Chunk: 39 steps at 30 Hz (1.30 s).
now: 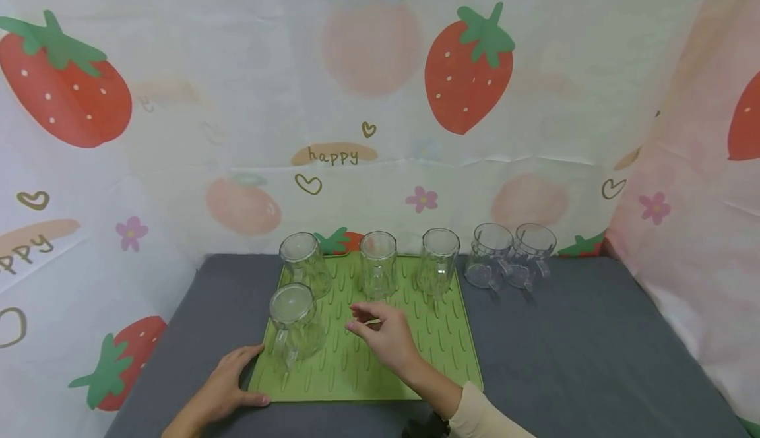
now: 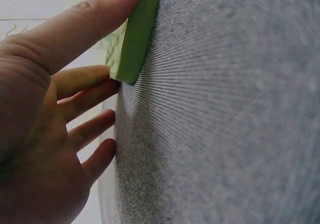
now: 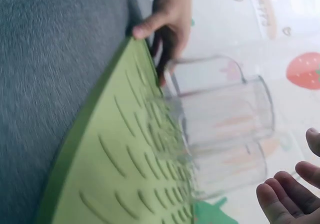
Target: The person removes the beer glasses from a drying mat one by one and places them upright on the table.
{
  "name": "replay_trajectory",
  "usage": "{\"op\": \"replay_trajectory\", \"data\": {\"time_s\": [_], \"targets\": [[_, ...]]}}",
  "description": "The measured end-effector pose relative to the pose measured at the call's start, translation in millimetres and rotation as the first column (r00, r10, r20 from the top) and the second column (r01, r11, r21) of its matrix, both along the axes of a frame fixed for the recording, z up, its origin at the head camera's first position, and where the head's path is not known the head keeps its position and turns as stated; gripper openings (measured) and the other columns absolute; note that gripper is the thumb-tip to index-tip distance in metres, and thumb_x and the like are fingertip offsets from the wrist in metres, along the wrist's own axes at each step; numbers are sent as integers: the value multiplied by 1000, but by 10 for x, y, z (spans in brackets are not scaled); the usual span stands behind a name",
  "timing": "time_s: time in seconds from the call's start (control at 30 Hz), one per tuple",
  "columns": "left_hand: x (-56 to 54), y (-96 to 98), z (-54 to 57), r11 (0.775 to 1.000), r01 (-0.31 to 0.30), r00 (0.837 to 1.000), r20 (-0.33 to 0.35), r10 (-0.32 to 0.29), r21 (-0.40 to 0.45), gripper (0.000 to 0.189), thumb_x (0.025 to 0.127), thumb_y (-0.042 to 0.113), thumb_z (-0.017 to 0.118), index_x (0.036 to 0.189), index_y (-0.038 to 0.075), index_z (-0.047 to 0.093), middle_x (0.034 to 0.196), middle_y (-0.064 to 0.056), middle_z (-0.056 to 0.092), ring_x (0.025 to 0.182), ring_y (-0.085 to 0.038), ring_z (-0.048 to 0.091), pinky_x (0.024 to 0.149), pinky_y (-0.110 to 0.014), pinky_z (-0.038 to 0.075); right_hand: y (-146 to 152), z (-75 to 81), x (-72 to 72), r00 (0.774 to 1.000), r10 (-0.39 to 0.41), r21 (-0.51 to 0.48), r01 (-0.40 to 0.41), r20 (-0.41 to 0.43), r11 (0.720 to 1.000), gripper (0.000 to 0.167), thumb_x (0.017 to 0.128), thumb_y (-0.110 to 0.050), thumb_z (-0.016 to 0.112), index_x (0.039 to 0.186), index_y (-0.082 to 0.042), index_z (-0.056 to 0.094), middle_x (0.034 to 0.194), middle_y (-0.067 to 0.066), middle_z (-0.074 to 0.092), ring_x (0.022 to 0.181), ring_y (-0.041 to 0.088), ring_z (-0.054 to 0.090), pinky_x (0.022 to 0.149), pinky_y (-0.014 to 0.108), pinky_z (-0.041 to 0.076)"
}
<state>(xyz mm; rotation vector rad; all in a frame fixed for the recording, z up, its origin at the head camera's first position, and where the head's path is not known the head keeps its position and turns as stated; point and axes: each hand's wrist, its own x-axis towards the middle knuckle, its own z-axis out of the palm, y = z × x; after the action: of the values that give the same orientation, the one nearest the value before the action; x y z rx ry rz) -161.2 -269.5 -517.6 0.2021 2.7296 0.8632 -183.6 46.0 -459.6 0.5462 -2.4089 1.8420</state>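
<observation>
Right hand (image 1: 386, 339): kinda loose, empty — clear glass mug (image 1: 301, 334) to its left
Left hand (image 1: 227, 378): relaxed, touching green ridged rectangular mat (image 1: 356, 386)

From here I see a light green rectangular mat (image 1: 356, 375) lying flat, covered in short raised ridges. Four clear glass mugs stand on end on it: a front mug (image 1: 304, 332) on the mat's left side, and a left mug (image 1: 309, 272), a middle mug (image 1: 379, 268) and a right mug (image 1: 438, 268) along its far edge. I see two more mugs (image 1: 489, 253) close together, just beyond the mat's far right corner.
</observation>
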Motion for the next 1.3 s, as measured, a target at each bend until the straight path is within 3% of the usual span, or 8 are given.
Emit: {"op": "replay_trajectory", "data": {"time_s": [0.23, 0.57, 0.77, 0.97, 1.07, 1.3], "targets": [[-3, -15, -19, 1000, 2, 1000, -9, -2, 3, 98, 65, 39, 89, 140, -4, 46, 139, -29, 47, 130, -54, 36, 99, -67, 37, -240, -123, 27, 994, 72, -51, -68, 77, 996, 28, 89, -19, 72, 114, -6, 71, 109, 16, 69, 98, 23, 67, 77, 15, 54], [-13, 12, 2, 1000, -15, 1000, -10, 15, 0, 99, 63, 41, 89, 140, -4, 46, 139, -29, 47, 130, -54, 36, 99, -68, 36, -551, -295, 58, 991, 114, -58, -110, 72, 992, 30, 87, -15, 73, 111, 2, 71, 102, 21, 71, 90, 13, 68, 74, 14, 54], [-5, 9, -10, 1000, -8, 999, -40, 7, -8, 98, 63, 39, 90, 139, -5, 47, 138, -29, 48, 129, -54, 38, 100, -67, 36, -710, -374, 99, 985, 147, -119, -135, 92, 984, 29, 86, -9, 73, 110, 7, 70, 100, 25, 70, 88, 10, 67, 75, 13, 54], [15, 3, -23, 1000, 3, 997, -76, -4, -13, 95, 64, 38, 89, 138, -4, 48, 136, -29, 50, 128, -53, 40, 99, -67, 37, -859, -429, 153, 978, 182, -169, -164, 102, 972, 33, 86, -9, 74, 113, 8, 68, 106, 26, 69, 97, 31, 69, 78, 14, 54], [25, 0, -21, 1000, 10, 996, -90, -11, -16, 94, 64, 37, 89, 138, -5, 49, 136, -28, 50, 128, -53, 40, 99, -67, 37, -913, -463, 171, 976, 196, -152, -181, 91, 972, 34, 86, -10, 73, 116, 7, 68, 111, 24, 70, 102, 35, 68, 80, 14, 54], [30, 14, -16, 1000, 4, 997, -74, -5, -19, 95, 64, 39, 89, 138, -4, 49, 136, -28, 50, 128, -53, 40, 99, -67, 37, -1022, -532, 194, 984, 169, -76, -165, 49, 983, 31, 86, -9, 73, 113, 5, 70, 105, 17, 73, 98, 22, 71, 79, 14, 54]]}}
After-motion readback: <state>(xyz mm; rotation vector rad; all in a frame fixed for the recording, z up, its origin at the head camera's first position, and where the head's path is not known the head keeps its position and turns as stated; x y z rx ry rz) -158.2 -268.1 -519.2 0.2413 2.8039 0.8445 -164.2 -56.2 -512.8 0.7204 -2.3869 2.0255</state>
